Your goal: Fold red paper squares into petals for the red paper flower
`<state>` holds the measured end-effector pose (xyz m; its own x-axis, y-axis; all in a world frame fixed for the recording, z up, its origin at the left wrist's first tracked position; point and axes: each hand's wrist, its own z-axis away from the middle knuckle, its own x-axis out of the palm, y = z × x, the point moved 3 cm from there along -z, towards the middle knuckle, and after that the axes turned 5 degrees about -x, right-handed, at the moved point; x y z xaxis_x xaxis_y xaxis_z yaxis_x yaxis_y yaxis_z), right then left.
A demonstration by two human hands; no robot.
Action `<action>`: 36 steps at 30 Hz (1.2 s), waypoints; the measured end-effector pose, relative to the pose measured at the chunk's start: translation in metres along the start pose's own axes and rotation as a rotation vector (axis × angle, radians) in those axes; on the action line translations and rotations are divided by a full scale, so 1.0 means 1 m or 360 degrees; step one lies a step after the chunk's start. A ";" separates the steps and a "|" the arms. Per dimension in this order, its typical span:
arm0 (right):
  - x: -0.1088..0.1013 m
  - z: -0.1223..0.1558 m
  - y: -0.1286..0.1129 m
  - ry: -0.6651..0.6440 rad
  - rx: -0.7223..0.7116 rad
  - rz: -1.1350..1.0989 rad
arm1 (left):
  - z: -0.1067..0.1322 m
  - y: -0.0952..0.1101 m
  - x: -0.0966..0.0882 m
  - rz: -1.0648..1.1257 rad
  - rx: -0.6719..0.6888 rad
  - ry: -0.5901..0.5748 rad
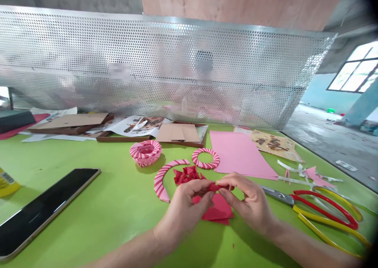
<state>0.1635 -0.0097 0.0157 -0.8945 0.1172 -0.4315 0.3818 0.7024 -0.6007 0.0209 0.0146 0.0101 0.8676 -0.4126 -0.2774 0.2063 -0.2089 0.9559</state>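
Between the fingertips of both hands is a small folded piece of red paper [214, 187]. My left hand [189, 201] pinches its left end, and my right hand [246, 199] pinches the right end. Below them lies a stack of red paper squares [220, 209], partly covered by the left hand. Just behind the hands sits a pile of folded red paper pieces [187, 174]. A pink and red striped half ring [161, 179] curves around the pile's left side. One striped ring [206, 158] lies flat beyond the pile, and a stack of such rings [145, 153] stands farther left.
Scissors [295, 199] with red and yellow handles lie right of my right hand. Pink sheets [240, 154] and paper scraps [310, 175] are behind them. A phone [50, 209] lies at left. Frames with cardboard [178, 133] line the back, before a perforated metal screen [165, 71].
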 end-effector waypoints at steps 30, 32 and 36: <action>0.017 0.010 -0.005 0.0090 0.0212 -0.0145 | 0.006 -0.006 -0.012 -0.0520 0.0628 -0.0054; 0.018 0.011 -0.004 0.0083 0.0244 -0.0143 | 0.006 -0.007 -0.012 -0.0472 0.0507 -0.0070; 0.018 0.014 -0.002 0.0095 0.0359 -0.0128 | 0.005 -0.005 -0.014 -0.0402 0.0279 -0.0075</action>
<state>0.1497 -0.0186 -0.0002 -0.9337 0.1136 -0.3397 0.3453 0.5375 -0.7694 0.0054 0.0169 0.0090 0.7762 -0.3681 -0.5120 0.3279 -0.4579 0.8263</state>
